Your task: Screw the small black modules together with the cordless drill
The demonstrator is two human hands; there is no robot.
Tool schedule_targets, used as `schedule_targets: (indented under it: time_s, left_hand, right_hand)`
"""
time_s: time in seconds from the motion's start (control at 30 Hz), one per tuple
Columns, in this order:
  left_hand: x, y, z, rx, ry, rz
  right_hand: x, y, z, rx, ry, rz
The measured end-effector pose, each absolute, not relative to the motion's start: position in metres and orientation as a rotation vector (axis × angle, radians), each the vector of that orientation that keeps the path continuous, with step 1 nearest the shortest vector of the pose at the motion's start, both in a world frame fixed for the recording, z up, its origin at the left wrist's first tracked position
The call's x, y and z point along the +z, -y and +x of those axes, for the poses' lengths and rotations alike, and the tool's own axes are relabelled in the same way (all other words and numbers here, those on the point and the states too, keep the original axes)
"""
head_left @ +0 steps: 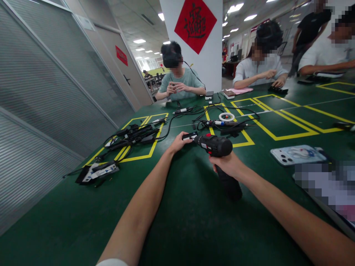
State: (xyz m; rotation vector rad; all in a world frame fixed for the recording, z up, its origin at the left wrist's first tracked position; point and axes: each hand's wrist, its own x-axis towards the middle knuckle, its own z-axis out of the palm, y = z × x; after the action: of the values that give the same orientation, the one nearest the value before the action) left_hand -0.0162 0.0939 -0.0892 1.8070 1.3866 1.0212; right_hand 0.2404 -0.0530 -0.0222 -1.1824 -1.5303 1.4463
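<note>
My right hand (225, 162) is wrapped round the grip of a black cordless drill (215, 145) with red details. The drill lies level, its chuck pointing left and away from me. At its tip is a small black part (189, 136) with a pale strip on it. My left hand (179, 142) holds this part from the left, fingers on its near side and end. The drill's tip meets or nearly meets the part; I cannot tell which. Both hands are over the green table (177, 221).
Left lies a heap of black cables and tools (135, 135). Beyond my hands are a white tape roll (226, 117), a pen-shaped tool (222, 124) and loose cords. A phone (298, 154) lies right. Other people sit across the table, one handling a black part (278, 89).
</note>
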Motion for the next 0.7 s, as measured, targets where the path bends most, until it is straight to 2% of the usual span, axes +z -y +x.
schedule_targets:
  time_s: [0.7]
  left_hand:
    - [-0.0890, -0.0940, -0.0172, 1.022, -1.383, 1.821]
  right_hand:
    - [-0.0223, 0.0535, 0.2403, 1.456, 1.526, -1.156]
